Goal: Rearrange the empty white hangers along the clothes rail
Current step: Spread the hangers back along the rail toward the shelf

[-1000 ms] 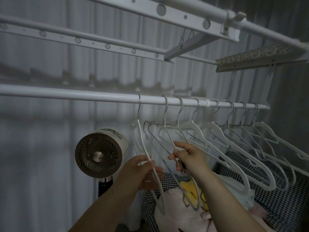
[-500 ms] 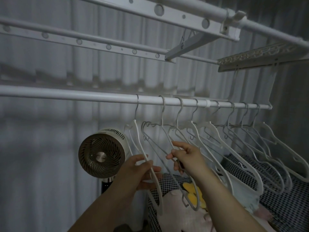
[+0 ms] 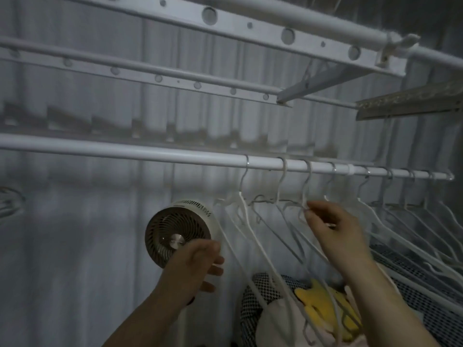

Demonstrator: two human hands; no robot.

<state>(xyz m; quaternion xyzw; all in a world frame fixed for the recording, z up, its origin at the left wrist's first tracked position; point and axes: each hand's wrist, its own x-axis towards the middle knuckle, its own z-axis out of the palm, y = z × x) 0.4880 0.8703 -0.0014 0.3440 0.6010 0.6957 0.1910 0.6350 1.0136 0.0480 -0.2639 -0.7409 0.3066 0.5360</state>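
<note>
A white clothes rail (image 3: 125, 149) runs across the view, with several empty white hangers on its right half. The leftmost hanger (image 3: 246, 214) hangs apart from the others. My left hand (image 3: 195, 266) is just left of its lower arm, fingers relaxed and spread, gripping nothing that I can see. Further right and higher, my right hand (image 3: 333, 229) pinches the third hanger (image 3: 306, 186) between thumb and fingertips, just below its metal hook. A second hanger (image 3: 282, 181) hangs between the two. The remaining hangers (image 3: 390, 209) crowd towards the rail's right end.
A round beige fan (image 3: 178, 234) stands behind my left hand. Below the hangers lie pale cloth and a yellow item (image 3: 323, 311) on black-and-white checked fabric (image 3: 426, 284). White rack bars (image 3: 225, 21) cross overhead. A curtain hangs behind the rail.
My left hand has let go of the leftmost hanger and drawn away to the left. My right hand has risen from a hanger's lower arm to the neck of the third hanger.
</note>
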